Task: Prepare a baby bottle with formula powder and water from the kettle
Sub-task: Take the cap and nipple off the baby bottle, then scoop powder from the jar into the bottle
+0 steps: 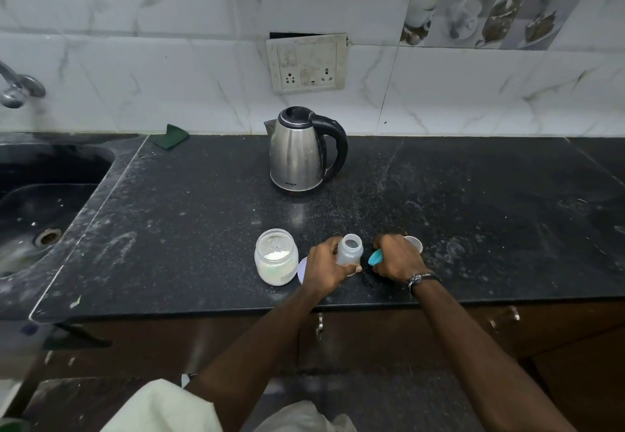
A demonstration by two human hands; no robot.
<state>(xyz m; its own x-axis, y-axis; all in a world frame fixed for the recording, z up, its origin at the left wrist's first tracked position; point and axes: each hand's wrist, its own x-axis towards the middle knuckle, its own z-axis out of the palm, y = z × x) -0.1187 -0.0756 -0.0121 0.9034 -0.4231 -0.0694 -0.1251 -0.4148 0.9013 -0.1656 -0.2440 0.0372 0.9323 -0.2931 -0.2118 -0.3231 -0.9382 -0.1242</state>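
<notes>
Baby bottle [350, 249] upright and uncapped near the counter's [189, 215] front edge, wrapped by the left hand [326, 267], fingers curled round its lower body. Just beside it, right hand [399, 259] closed over a teal ring [375, 257], touching a clear cap [414, 244]. Left of the hands, open jar [276, 261] of white powder. Farther back, steel kettle [301, 151] against the tiled wall.

A home kitchen: dark stone counter [203, 228], sink [40, 201], tiled wall [152, 59], kettle [301, 151].
</notes>
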